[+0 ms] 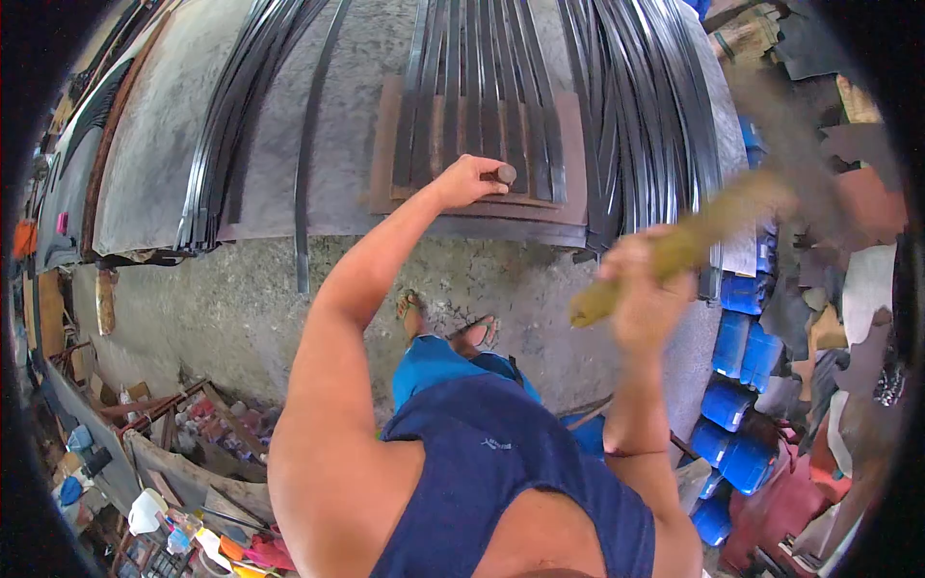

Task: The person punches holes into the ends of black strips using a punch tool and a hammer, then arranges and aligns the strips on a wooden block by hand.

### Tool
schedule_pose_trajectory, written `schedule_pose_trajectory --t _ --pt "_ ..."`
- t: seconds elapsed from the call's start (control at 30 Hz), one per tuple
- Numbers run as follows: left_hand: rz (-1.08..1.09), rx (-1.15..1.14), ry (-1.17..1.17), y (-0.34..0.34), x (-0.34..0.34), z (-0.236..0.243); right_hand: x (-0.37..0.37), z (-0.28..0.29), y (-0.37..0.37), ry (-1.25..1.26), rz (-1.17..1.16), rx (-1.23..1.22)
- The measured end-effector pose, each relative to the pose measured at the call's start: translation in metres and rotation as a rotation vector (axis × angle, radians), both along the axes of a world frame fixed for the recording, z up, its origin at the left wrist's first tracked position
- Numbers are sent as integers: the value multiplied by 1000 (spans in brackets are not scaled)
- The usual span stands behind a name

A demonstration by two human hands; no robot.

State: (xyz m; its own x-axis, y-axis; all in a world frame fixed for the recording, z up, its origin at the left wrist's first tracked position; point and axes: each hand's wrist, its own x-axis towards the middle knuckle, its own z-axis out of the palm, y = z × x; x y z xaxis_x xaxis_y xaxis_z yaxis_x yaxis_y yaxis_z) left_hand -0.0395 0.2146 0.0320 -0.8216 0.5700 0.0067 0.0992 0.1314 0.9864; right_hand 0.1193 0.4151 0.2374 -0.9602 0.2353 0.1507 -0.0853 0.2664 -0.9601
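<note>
Several dark strips (217, 154) lie bunched on the left of the table (145, 164); thin and glossy, they look light, bendy and perhaps slippery, so gripping the whole bunch near its ends seems wise. Next comes a lone strip (306, 144), its near end overhanging the edge, easy to pinch there. The spread strips (474, 87) lie side by side on a board (574, 144), in the middle. By their near ends, the left hand (465, 183) is closed round a short peg (505, 174), probably hard; its lower end is hidden. To the right lies a denser bundle (665, 116), likely heavier. Farther right, the right hand (647, 284) wraps round a thick club (703, 229), apparently rigid and weighty, best held toward its near end; its far end blurs.
</note>
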Motion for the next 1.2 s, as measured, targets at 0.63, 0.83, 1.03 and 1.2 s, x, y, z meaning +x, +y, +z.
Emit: schedule_pose_trajectory --t 0.63,0.83,1.03,1.2 --pt "35 44 -120 45 -21 2 42 23 77 -614 -1 325" --pt "-16 131 -206 55 -24 -5 22 82 92 -43 -24 154" --pt "7 72 -112 41 -13 -6 -11 83 47 399 -3 -297" --pt "48 -107 115 47 0 15 -6 -35 28 -371 26 329"
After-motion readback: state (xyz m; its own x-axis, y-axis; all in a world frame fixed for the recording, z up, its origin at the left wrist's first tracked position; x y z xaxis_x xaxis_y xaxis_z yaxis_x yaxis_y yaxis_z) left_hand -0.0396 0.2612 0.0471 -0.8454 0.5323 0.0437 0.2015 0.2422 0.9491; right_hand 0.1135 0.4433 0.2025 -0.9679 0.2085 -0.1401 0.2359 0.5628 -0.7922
